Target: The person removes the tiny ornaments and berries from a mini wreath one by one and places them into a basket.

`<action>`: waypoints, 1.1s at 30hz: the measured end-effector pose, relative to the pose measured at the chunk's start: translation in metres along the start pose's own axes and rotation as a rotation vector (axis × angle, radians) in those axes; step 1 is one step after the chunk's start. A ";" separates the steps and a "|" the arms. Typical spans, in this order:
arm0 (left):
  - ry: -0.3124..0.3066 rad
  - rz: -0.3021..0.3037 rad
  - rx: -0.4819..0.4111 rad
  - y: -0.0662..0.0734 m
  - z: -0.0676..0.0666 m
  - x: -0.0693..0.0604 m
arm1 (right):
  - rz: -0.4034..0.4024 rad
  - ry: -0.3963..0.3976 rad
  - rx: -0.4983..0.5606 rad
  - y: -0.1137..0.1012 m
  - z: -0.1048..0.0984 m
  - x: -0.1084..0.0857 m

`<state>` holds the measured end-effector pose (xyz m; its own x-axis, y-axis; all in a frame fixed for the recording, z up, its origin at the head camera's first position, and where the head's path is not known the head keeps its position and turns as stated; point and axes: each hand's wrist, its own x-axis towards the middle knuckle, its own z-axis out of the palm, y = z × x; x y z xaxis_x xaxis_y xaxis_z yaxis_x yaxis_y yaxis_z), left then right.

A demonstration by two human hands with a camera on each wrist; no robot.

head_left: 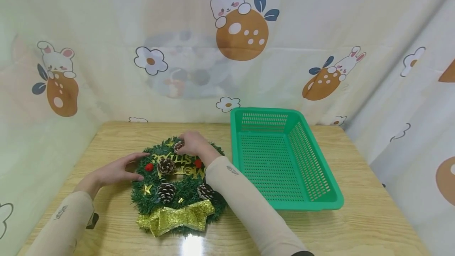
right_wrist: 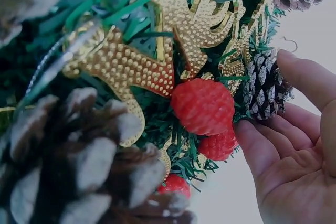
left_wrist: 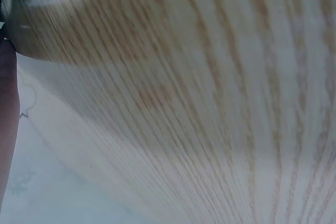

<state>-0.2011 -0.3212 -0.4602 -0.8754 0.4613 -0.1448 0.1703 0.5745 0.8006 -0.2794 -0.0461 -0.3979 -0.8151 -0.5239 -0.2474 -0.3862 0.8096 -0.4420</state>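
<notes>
A green Christmas wreath [head_left: 183,187] lies on the table, dressed with pine cones, red berries, gold lettering and a glittery gold bow [head_left: 177,217]. At its upper part my right hand [head_left: 196,145] holds a small frosted pine cone [right_wrist: 262,85] between thumb and fingers. My left hand [head_left: 115,172] touches the wreath's left edge, thumb and fingers spread apart near a red berry [head_left: 149,167]. Only a sliver of a left finger [left_wrist: 8,108] shows in the left wrist view. Red berries [right_wrist: 203,107] and gold letters [right_wrist: 152,51] fill the right wrist view.
Right of the wreath stands a green plastic basket [head_left: 232,137] with perforated walls. The wooden table [head_left: 366,208] runs back to a curtain [head_left: 170,102] printed with rabbits and flowers.
</notes>
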 end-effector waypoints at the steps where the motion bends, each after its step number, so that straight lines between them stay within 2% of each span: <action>1: 0.000 0.000 0.000 0.000 0.000 0.000 | 0.000 -0.006 -0.008 0.000 0.000 0.001; 8: 0.000 0.016 0.012 -0.001 0.000 0.000 | -0.013 -0.031 -0.018 0.001 -0.002 0.002; 20: -0.011 0.020 -0.014 -0.002 -0.001 0.001 | 0.006 -0.006 0.145 0.004 -0.024 -0.006; 23: -0.009 0.022 -0.009 -0.002 0.000 0.001 | -0.003 -0.004 0.180 0.009 -0.024 0.003; 28: -0.009 0.014 -0.008 -0.001 -0.001 0.001 | -0.051 0.026 0.304 0.054 -0.005 0.056; 29: -0.009 0.011 -0.008 0.000 -0.001 0.001 | -0.049 0.044 0.309 0.052 -0.009 0.052; 30: -0.009 0.008 -0.011 0.000 -0.001 0.001 | -0.085 0.061 0.331 0.065 -0.006 0.062; 33: -0.009 0.006 -0.013 0.001 0.000 0.000 | -0.046 0.063 0.308 0.056 -0.026 0.041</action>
<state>-0.2011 -0.3207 -0.4588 -0.8702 0.4709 -0.1447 0.1701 0.5628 0.8089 -0.3455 -0.0156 -0.4105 -0.8288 -0.5327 -0.1712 -0.2820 0.6620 -0.6944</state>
